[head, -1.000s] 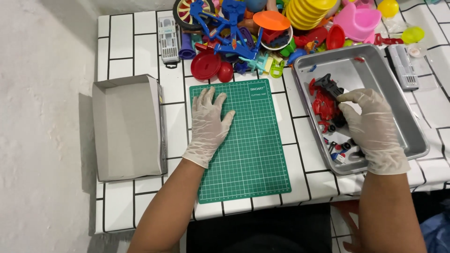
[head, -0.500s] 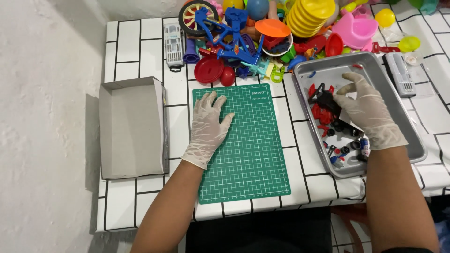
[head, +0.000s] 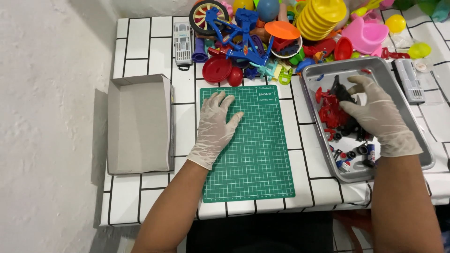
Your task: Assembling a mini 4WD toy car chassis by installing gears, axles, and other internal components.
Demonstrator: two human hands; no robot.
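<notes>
- the right hand (head: 375,117) is covering part of the red and black toy pieces (head: 333,112) in the metal tray (head: 408,112), so its grip on them is staying unclear.
- the top edge is cutting off the toy pile (head: 281,33).
- the small parts (head: 351,157) at the tray's near end are looking too tiny to identify.
- both forearms are running out past the bottom edge.

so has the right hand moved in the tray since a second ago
Yes. The right hand has slid toward the far end of the metal tray, away from the small loose parts near its front end, and now rests over the red and black pieces.
</notes>
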